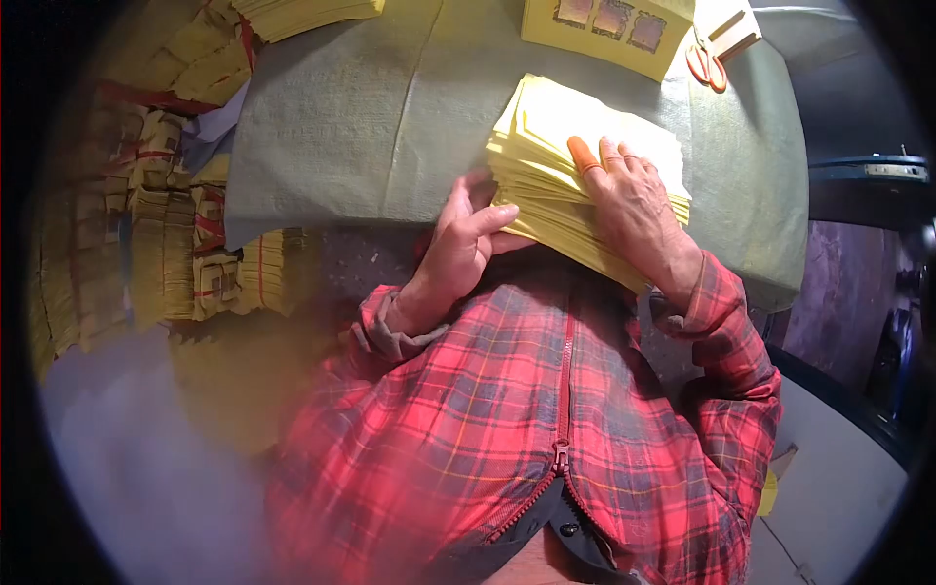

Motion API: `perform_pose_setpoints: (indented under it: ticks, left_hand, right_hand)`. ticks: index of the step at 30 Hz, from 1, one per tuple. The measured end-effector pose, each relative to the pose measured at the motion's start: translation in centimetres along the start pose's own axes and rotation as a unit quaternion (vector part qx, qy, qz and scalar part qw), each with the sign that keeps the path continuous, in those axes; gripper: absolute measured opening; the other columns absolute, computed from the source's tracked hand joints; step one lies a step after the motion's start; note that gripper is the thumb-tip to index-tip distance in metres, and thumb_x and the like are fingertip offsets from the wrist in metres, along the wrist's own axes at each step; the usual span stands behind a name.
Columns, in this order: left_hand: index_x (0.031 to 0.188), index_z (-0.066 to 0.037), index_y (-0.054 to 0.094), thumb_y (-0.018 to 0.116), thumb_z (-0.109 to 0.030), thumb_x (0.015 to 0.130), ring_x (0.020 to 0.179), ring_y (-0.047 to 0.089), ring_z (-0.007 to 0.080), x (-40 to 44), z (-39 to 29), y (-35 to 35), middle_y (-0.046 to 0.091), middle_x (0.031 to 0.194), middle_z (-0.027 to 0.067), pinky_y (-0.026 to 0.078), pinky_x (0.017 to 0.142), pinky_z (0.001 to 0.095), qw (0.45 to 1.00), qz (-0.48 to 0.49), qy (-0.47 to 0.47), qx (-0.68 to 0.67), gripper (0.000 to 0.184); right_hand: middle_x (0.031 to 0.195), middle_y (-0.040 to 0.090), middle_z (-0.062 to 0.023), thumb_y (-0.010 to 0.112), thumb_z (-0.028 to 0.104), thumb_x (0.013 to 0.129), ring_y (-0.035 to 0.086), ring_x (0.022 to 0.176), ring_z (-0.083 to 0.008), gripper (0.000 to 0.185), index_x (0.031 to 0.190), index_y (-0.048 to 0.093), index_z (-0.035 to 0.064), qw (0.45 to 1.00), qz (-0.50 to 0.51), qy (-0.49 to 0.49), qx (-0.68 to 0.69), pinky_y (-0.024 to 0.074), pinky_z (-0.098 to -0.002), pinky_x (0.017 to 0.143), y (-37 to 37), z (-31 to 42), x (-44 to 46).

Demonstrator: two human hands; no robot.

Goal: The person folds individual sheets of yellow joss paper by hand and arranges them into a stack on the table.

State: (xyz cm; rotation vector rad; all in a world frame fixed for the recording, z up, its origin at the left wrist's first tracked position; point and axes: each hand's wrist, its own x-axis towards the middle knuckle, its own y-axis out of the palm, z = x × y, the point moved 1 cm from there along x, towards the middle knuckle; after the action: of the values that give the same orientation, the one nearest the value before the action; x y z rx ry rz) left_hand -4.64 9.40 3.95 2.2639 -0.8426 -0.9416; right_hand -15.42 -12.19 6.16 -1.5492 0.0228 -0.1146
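Upper centre of the frame, and there's the thick, rectangular yellow paper stack (551,182)! Left hand (462,232) clasps its lower-left edge, thumb over; right hand (639,200) lies flat across its top, fingers loosely outstretched.

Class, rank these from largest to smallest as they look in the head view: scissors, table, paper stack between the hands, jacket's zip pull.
1. Table
2. Paper stack
3. Scissors
4. Zip pull
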Motion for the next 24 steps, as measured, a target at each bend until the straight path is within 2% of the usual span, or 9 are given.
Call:
perform_pose_setpoints:
  ticks: [4, 7, 11, 14, 15, 18, 19, 21, 24]
  left_hand:
    - [0.156, -0.002, 0.038, 0.076, 0.010, 0.089, 0.132, 0.063, 0.0289, 1.6, 0.8, 1.2, 0.061, 0.141, 0.0162, 0.057, 0.106, 0.0384, 0.998, 0.021, -0.020, 0.048, 0.078]
    - [0.153, -0.002, 0.042, 0.073, 0.013, 0.089, 0.135, 0.060, 0.0272, 4.3, 2.9, 0.5, 0.060, 0.142, 0.0138, 0.054, 0.112, 0.0400, 0.986, 0.054, 0.091, 0.128, 0.074]
    - [0.152, -0.002, 0.045, 0.073, 0.013, 0.088, 0.133, 0.060, 0.0264, 5.2, 2.0, 2.4, 0.060, 0.142, 0.0118, 0.051, 0.115, 0.0414, 0.983, 0.094, 0.140, 0.071, 0.072]
    - [0.153, -0.003, 0.045, 0.073, 0.015, 0.087, 0.133, 0.061, 0.0262, 6.0, 1.8, 3.3, 0.060, 0.143, 0.0114, 0.052, 0.114, 0.0416, 0.976, 0.087, 0.184, 0.078, 0.074]
    - [0.153, -0.003, 0.045, 0.072, 0.015, 0.087, 0.133, 0.061, 0.0261, 6.4, 1.7, 3.4, 0.059, 0.143, 0.0112, 0.052, 0.114, 0.0417, 0.971, 0.082, 0.208, 0.081, 0.075]
    - [0.156, -0.003, 0.043, 0.072, 0.015, 0.086, 0.133, 0.060, 0.0271, 8.6, 3.1, 0.9, 0.058, 0.144, 0.0115, 0.051, 0.114, 0.0425, 0.973, 0.035, 0.203, 0.106, 0.077]
    - [0.157, -0.003, 0.042, 0.072, 0.015, 0.086, 0.133, 0.060, 0.0276, 9.0, 3.4, 0.4, 0.058, 0.144, 0.0116, 0.051, 0.115, 0.0429, 0.972, 0.013, 0.201, 0.119, 0.079]
    - [0.158, -0.003, 0.040, 0.071, 0.014, 0.088, 0.135, 0.060, 0.0290, 8.5, 3.0, -0.2, 0.057, 0.147, 0.0131, 0.051, 0.115, 0.0435, 0.978, 0.014, 0.179, 0.108, 0.078]
    - [0.160, -0.002, 0.038, 0.069, 0.012, 0.090, 0.138, 0.059, 0.0316, 7.2, 1.6, -2.1, 0.054, 0.153, 0.0159, 0.052, 0.115, 0.0449, 0.986, 0.010, 0.138, 0.089, 0.077]
  right_hand:
    - [0.134, 0.064, -0.0280, 0.065, 0.006, 0.091, 0.066, 0.121, -0.0445, 0.067, 0.156, 0.048, 0.0056, 0.999, 0.042, 0.012, 0.016, 0.0524, -0.0529, 0.100, -1.2, -0.2, 0.9]
    - [0.130, 0.066, -0.0247, 0.066, 0.006, 0.091, 0.068, 0.116, -0.0427, 0.065, 0.155, 0.050, 0.0065, 0.995, 0.091, 0.030, 0.037, 0.0538, -0.0527, 0.096, -3.2, -0.7, 2.1]
    - [0.123, 0.068, -0.0216, 0.067, 0.008, 0.092, 0.069, 0.110, -0.0407, 0.064, 0.153, 0.052, 0.0066, 0.990, 0.125, 0.039, 0.055, 0.0545, -0.0527, 0.092, -6.2, -1.4, 3.3]
    - [0.129, 0.068, -0.0237, 0.065, 0.008, 0.093, 0.068, 0.115, -0.0428, 0.065, 0.156, 0.050, 0.0075, 1.000, 0.012, -0.003, 0.008, 0.0547, -0.0530, 0.096, -7.9, -1.7, 3.2]
    - [0.129, 0.068, -0.0237, 0.065, 0.008, 0.093, 0.068, 0.115, -0.0428, 0.065, 0.156, 0.050, 0.0075, 1.000, 0.012, -0.003, 0.007, 0.0547, -0.0530, 0.096, -7.8, -1.6, 3.1]
    - [0.131, 0.066, -0.0298, 0.064, 0.008, 0.094, 0.068, 0.114, -0.0450, 0.067, 0.159, 0.048, 0.0077, 0.989, -0.109, -0.031, -0.098, 0.0545, -0.0571, 0.096, -5.9, -1.0, 2.5]
    - [0.131, 0.066, -0.0298, 0.064, 0.008, 0.094, 0.068, 0.114, -0.0450, 0.067, 0.159, 0.048, 0.0077, 0.989, -0.109, -0.031, -0.099, 0.0545, -0.0571, 0.096, -4.1, -0.9, 2.1]
    - [0.142, 0.059, -0.0311, 0.062, 0.008, 0.094, 0.062, 0.126, -0.0477, 0.069, 0.161, 0.047, 0.0084, 0.993, -0.088, -0.011, -0.084, 0.0513, -0.0608, 0.103, 1.6, -0.8, 0.9]
    - [0.151, 0.053, -0.0318, 0.062, 0.008, 0.093, 0.055, 0.136, -0.0501, 0.071, 0.163, 0.045, 0.0092, 0.995, -0.084, 0.002, -0.056, 0.0469, -0.0640, 0.109, 3.2, -0.7, 0.3]
